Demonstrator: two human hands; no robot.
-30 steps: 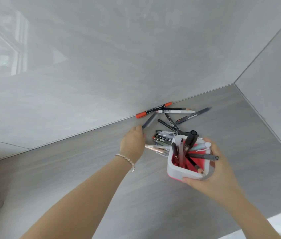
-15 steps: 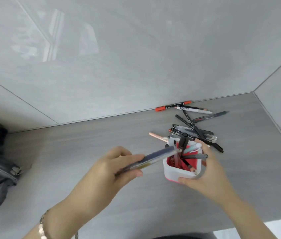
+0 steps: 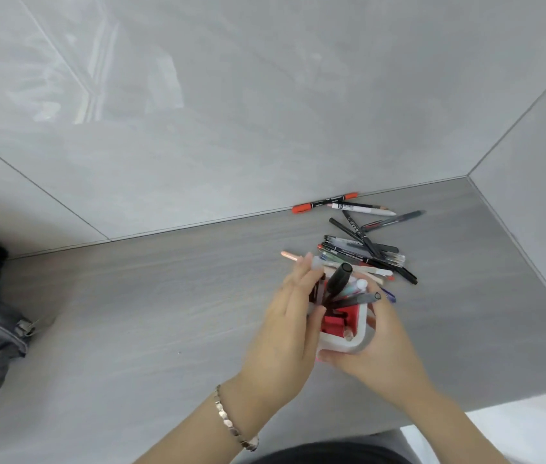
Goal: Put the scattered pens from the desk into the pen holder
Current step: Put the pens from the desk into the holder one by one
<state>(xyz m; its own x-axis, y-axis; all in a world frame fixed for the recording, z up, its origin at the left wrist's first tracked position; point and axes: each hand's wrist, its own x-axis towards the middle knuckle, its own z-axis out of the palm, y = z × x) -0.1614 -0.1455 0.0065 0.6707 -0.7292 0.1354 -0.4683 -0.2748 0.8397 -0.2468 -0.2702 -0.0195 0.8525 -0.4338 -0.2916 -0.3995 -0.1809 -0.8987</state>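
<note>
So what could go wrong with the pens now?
The holder looks crowded and its pens lean right, so one might slip out over the rim.
The fingers of the left hand are right beside those leaning pens and could knock them out.
The pile behind is tangled, so pulling one pen may roll others away.

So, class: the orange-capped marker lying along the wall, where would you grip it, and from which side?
Probably pinch the orange-capped marker at its black mid-barrel, from above on the desk side. It lies flat against the wall, which blocks the far side, and a white pen crowds its right end.
</note>
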